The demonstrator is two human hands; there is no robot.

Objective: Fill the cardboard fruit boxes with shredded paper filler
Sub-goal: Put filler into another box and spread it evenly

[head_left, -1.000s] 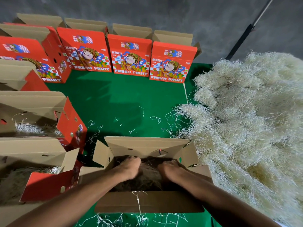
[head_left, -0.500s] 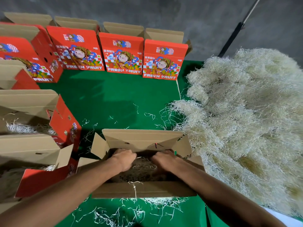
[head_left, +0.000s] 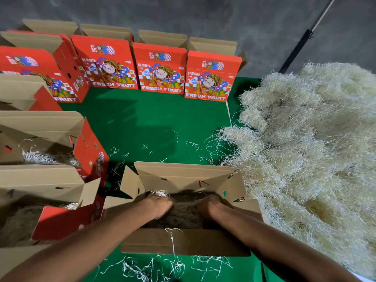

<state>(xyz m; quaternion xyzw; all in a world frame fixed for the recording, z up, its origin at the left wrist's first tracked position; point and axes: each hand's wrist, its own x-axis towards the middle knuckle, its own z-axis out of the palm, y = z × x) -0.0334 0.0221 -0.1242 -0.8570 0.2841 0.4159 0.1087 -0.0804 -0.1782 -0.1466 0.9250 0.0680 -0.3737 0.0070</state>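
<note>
Head view: your left hand (head_left: 157, 206) and right hand (head_left: 211, 206) have pushed deeper into the paper (head_left: 183, 212) in the low-middle box (head_left: 183, 242), packing it; grip hidden.

A fruit-packing workspace is indicated: rows of printed "FRESH FRUIT" cartons (head_left: 160, 70), a bulk heap of shredded paper (head_left: 309, 151), green floor covering (head_left: 154, 121).
</note>
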